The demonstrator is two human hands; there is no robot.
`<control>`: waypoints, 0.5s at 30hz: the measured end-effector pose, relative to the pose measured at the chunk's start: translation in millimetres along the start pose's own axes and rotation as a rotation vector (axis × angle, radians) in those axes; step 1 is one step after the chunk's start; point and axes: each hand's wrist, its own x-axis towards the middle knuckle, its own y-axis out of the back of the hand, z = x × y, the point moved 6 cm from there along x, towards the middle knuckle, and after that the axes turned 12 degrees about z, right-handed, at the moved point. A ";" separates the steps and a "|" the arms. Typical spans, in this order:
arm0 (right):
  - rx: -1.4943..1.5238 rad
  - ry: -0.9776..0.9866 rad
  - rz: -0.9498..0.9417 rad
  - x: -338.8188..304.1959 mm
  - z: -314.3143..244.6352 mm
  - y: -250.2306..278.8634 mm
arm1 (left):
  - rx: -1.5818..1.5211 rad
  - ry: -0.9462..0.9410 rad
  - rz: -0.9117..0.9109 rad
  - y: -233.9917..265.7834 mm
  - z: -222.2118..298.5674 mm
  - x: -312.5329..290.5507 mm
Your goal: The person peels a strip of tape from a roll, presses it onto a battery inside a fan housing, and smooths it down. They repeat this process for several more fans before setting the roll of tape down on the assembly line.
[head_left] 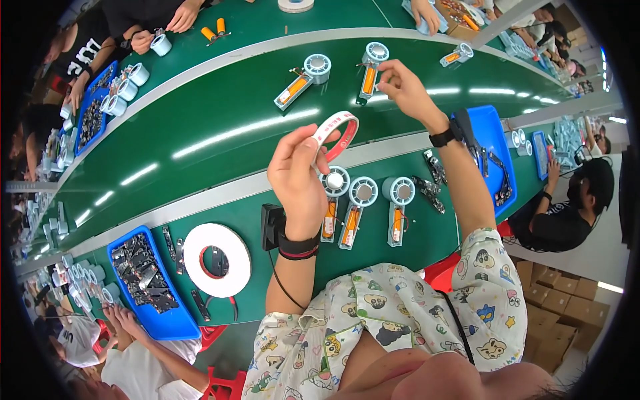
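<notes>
My left hand (300, 177) grips a narrow roll of tape (349, 142), white outside and red inside, held up over the bench. Over the green belt, my right hand (407, 90) has its thumb and forefinger curled close together beside a light-blue fan body (377, 52) with an orange battery in its open handle. Whether anything tiny sits between those fingertips is unclear. Another such fan body (317, 69) lies to its left on the belt. Below my hands, three more rest on the bench, including one fan body (363, 191) in the middle and another (402, 192) to its right.
A blue tray (177, 325) of small dark circuit boards sits left, near a large white roll (237, 270) and red-handled pliers (233, 308). Right of my right forearm is another blue tray (485, 119) with black strips. A metal rail borders the belt. Co-workers sit around.
</notes>
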 end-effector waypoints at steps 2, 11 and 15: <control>-0.122 -0.035 -0.082 8.6 10.8 -16.7 | 0.020 0.009 0.004 4.3 2.2 2.9; -0.487 0.102 -0.229 36.3 2.0 -55.4 | 0.067 -0.052 0.009 11.0 8.3 15.2; -0.676 0.309 0.007 40.0 -14.2 -58.1 | 0.024 -0.020 0.012 8.7 8.6 17.2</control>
